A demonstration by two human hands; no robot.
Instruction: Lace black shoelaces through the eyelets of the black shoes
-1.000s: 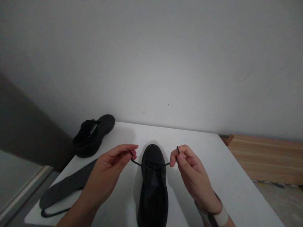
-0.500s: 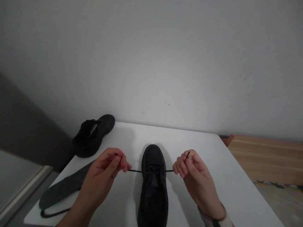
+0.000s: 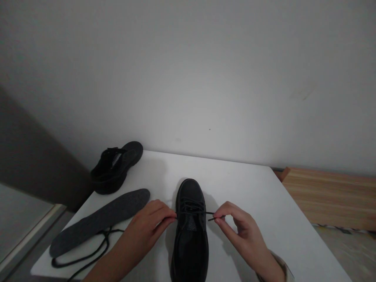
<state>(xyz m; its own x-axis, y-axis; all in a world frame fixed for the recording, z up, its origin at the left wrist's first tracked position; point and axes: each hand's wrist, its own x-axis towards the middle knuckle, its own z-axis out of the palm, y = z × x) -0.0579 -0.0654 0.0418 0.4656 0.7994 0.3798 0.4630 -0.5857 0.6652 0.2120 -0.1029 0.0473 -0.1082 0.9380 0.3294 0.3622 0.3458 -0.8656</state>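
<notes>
A black lace-up shoe [image 3: 190, 250] stands on the white table with its toe pointing away from me. Black shoelace [image 3: 192, 205] crosses its front. At the shoe's left edge, my left hand [image 3: 154, 223] pinches the lace by the eyelets; the fingertips mostly hide it. My right hand [image 3: 242, 231], a little right of the shoe, holds the lace's other side between thumb and forefinger, a short end poking out toward the shoe. Between that hand and the shoe the lace runs straight.
A second black shoe [image 3: 114, 168] stands at the table's back left corner. Nearer lie a dark grey insole [image 3: 100, 219] and a loose black lace [image 3: 101, 254]. Behind the white table [image 3: 235, 176] rises a grey wall; a wooden board [image 3: 326, 196] is to the right.
Both hands have come inward and slightly down to the shoe's sides, each now in a fingertip pinch. The insole and loose lace show more fully beside my left arm.
</notes>
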